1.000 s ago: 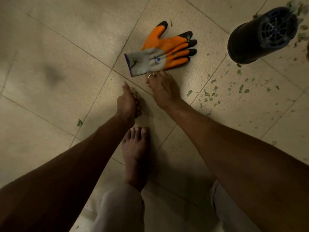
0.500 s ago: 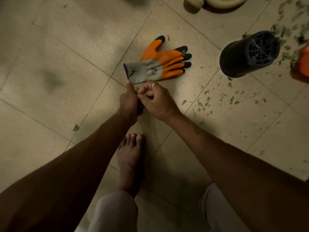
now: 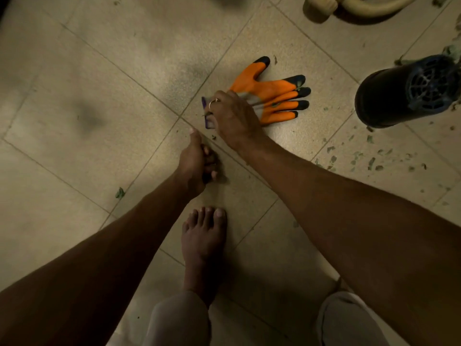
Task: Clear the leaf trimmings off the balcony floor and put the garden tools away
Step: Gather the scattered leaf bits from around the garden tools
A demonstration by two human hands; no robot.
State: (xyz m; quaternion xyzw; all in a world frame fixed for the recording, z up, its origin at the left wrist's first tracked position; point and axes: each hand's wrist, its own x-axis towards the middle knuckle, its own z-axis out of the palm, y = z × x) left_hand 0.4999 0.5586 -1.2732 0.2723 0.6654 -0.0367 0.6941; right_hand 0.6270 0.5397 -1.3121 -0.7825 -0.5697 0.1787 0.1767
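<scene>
**Grab: right hand [image 3: 234, 118] takes the orange glove [image 3: 274, 96]**

Fingers curl round its grey cuff, glove flat on the floor [image 3: 99, 71]. The left hand [image 3: 197, 161] is fisted, thumb out, contents hidden. Leaf trimmings [image 3: 361, 158] scatter by 1 black pot [image 3: 389, 96].

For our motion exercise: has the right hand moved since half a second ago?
Yes: from beside the left hand, the right hand reached forward onto the glove.

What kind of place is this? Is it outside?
Probably a balcony or patio where someone has been gardening. It has a tiled floor, scattered leaf trimmings, an orange gardening glove and a black pot lying on its side.
</scene>
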